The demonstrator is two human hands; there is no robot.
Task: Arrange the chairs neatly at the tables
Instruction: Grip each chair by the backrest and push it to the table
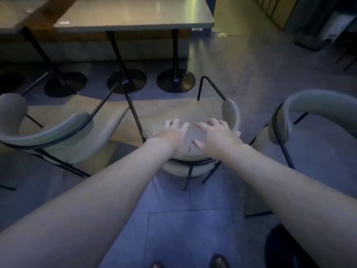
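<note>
Both arms stretched forward over the middle chair (193, 117), left hand (172, 134) and right hand (218, 136) with fingers spread, over its curved backrest (contact hard to tell in the dim light). Chair facing the tabletop (133, 14), its seat short of the edge. Left chair (58, 130) angled just beside; right chair (313, 117) apart on the tiled floor (193, 229).

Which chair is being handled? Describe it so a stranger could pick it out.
Start at the long grey table at the top. Three curved-back chairs stand on the floor short of it; take the middle chair, in line with the table's right pedestal. Unlike the left chair and right chair, it has the left hand and right hand spread over its backrest.
</note>
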